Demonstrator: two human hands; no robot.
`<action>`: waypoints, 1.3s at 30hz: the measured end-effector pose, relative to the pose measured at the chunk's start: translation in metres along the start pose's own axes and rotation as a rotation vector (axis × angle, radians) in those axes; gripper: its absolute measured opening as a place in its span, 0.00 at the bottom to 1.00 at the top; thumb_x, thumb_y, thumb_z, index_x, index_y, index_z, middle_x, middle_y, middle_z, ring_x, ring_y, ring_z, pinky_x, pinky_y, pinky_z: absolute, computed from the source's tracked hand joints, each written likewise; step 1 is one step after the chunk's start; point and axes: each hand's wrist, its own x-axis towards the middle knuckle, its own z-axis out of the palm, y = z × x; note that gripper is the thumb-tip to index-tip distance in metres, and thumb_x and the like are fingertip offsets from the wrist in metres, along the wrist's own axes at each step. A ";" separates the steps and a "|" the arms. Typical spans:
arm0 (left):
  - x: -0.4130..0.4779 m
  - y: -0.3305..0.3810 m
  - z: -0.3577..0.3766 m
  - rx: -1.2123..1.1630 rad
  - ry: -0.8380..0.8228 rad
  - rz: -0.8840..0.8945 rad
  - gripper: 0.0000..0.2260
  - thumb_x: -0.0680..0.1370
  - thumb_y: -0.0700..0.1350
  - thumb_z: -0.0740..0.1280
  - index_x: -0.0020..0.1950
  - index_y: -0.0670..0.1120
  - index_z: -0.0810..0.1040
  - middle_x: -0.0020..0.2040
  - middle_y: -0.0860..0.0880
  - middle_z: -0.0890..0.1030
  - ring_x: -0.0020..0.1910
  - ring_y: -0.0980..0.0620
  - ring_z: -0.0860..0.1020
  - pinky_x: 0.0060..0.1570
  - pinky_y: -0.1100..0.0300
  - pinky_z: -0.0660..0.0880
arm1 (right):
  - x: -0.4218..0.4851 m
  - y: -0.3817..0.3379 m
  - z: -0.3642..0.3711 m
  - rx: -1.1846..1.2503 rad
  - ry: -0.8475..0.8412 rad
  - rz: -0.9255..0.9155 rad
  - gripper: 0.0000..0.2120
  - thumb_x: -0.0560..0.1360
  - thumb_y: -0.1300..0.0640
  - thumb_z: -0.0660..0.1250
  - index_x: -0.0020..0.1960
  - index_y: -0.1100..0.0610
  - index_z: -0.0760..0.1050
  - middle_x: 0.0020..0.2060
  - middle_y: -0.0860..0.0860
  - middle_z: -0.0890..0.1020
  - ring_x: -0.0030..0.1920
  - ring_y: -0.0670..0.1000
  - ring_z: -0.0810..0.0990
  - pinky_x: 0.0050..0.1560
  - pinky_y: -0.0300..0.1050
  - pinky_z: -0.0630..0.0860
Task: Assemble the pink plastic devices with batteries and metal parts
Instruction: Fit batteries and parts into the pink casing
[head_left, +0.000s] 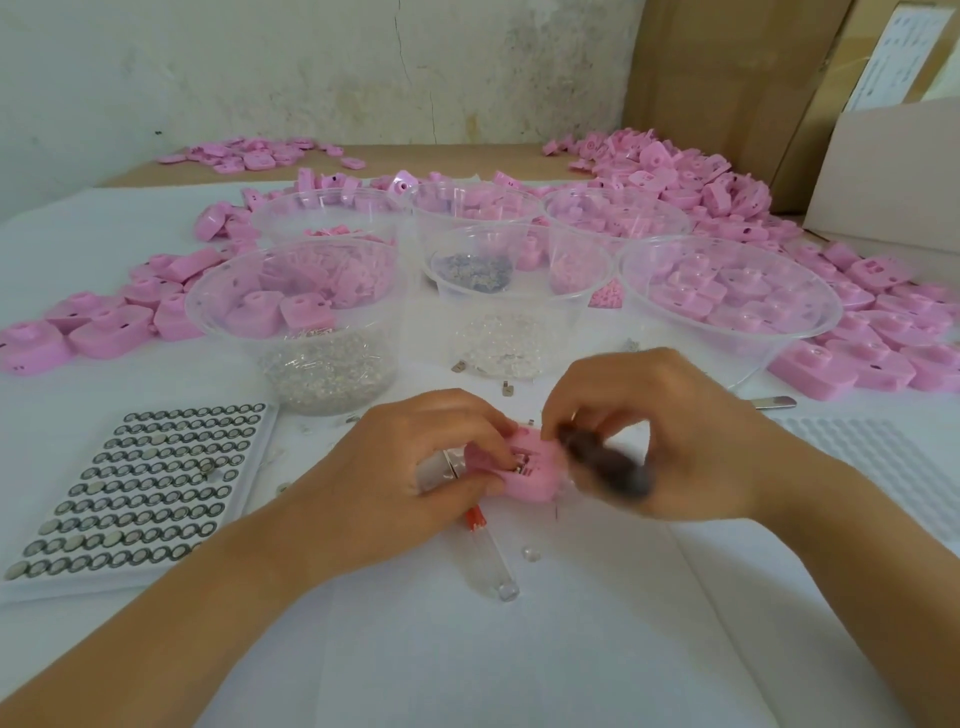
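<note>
The pink device (530, 475) is sitting just above the white table (467, 649), at the centre near the person, held between both hands. It is looking light and stiff, a small moulded shell with smooth, probably slippery sides, so the outer edges are the sensible place to grip, keeping clear of the thin metal strips showing inside. Its open face is pointing up toward the camera; its long axis seems to be running left to right between the hands, though blur is making this uncertain.

The left hand (415, 467) is curling its fingers and thumb around the shell's left side. The right hand (665, 431) is gripping a dark tool (608, 467), its tip meeting the shell's right edge.

Further out, a battery tray (140, 488) is lying to the left, and a clear bowl of metal parts (311, 332) is standing beyond.
</note>
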 end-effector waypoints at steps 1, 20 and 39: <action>0.000 0.000 0.000 0.001 0.000 -0.002 0.06 0.69 0.40 0.72 0.45 0.48 0.83 0.50 0.55 0.81 0.51 0.62 0.78 0.52 0.69 0.73 | 0.000 0.001 0.001 0.078 0.093 0.024 0.01 0.68 0.63 0.68 0.39 0.59 0.78 0.33 0.49 0.80 0.35 0.47 0.80 0.35 0.39 0.77; 0.001 0.007 0.001 0.054 -0.091 0.026 0.12 0.74 0.49 0.64 0.52 0.44 0.81 0.52 0.52 0.79 0.52 0.58 0.77 0.53 0.61 0.73 | 0.013 -0.009 0.022 0.862 0.495 0.523 0.22 0.74 0.66 0.64 0.23 0.58 0.65 0.19 0.52 0.72 0.17 0.50 0.72 0.30 0.57 0.74; 0.002 0.011 0.001 0.133 -0.113 -0.016 0.07 0.74 0.44 0.67 0.50 0.46 0.80 0.53 0.54 0.76 0.52 0.61 0.73 0.53 0.71 0.67 | 0.012 -0.006 0.023 0.903 0.462 0.535 0.22 0.73 0.69 0.63 0.22 0.58 0.67 0.19 0.53 0.71 0.17 0.51 0.72 0.18 0.34 0.65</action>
